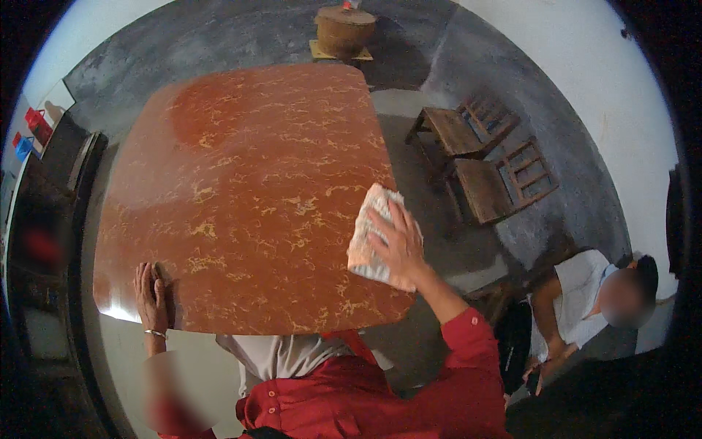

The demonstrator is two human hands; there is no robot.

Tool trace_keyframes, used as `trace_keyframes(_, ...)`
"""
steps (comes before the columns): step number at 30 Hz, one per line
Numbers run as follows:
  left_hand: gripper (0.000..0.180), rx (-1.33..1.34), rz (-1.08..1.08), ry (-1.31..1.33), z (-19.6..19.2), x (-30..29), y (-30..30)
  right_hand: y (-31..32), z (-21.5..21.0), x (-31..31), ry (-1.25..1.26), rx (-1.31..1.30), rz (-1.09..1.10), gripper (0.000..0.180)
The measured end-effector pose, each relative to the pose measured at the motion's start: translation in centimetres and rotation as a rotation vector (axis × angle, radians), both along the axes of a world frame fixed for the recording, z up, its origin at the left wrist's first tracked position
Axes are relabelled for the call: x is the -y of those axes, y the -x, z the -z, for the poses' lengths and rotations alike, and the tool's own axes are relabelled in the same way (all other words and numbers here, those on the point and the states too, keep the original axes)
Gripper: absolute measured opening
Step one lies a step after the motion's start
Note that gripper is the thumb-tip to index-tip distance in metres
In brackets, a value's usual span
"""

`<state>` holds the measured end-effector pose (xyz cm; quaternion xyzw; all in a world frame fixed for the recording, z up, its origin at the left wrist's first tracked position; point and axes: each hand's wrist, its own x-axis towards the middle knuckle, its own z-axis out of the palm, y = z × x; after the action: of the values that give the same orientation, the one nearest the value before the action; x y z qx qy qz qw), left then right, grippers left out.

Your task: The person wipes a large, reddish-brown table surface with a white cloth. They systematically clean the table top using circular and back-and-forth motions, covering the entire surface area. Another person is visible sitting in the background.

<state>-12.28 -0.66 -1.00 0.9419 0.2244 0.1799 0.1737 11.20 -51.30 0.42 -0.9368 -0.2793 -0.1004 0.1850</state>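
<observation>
A reddish-brown table [270, 183] with yellow marbled streaks and rounded corners stretches out in front of me. My right hand [397, 240] presses a pale orange and white cloth [363, 245] against the tabletop at its right edge. Part of the cloth hangs past that edge. The fingers lie spread over the cloth, and the palm hides some of it. At the near left corner, my left hand [151, 296] rests flat on the table with its fingers stretched out and nothing in it. A bracelet circles the left wrist.
Two wooden chairs [486, 186] stand right of the table. Beyond the far edge sits a round wooden container [345, 31] on a yellow base. A person in a white shirt [567, 307] sits at the lower right. A dark cabinet [55, 219] lines the left side.
</observation>
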Motion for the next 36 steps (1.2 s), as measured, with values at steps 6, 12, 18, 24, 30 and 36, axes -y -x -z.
trace_keyframes(6, 0.048, 0.044, -0.014, 0.065, -0.1, 0.5, -0.3, -13.6, 1.0, -3.0, -0.012, -0.081, 0.113, 0.052)
trace_keyframes(12, 0.048, 0.048, -0.041, 0.052, -0.2, 0.3, 0.5, -23.6, 2.1, -6.8, -0.026, -0.020, 0.213, 0.051)
trace_keyframes(18, 0.045, 0.060, -0.027, 0.017, -0.1, 0.4, 0.3, -25.0, 1.7, -7.8, 0.128, 0.092, 0.221, 0.051)
trace_keyframes(24, 0.045, 0.073, -0.042, 0.028, 0.1, 0.3, 0.2, -20.0, 2.4, -9.2, 0.090, 0.108, 0.027, 0.052)
trace_keyframes(30, 0.044, 0.070, 0.009, -0.040, 0.8, 0.0, -0.5, -6.6, 2.1, -10.2, 0.115, 0.131, -0.359, 0.054)
trace_keyframes(36, 0.044, 0.027, -0.018, -0.050, 0.5, -0.3, 0.0, 7.6, -1.1, -10.0, 0.026, 0.102, -0.795, 0.058)
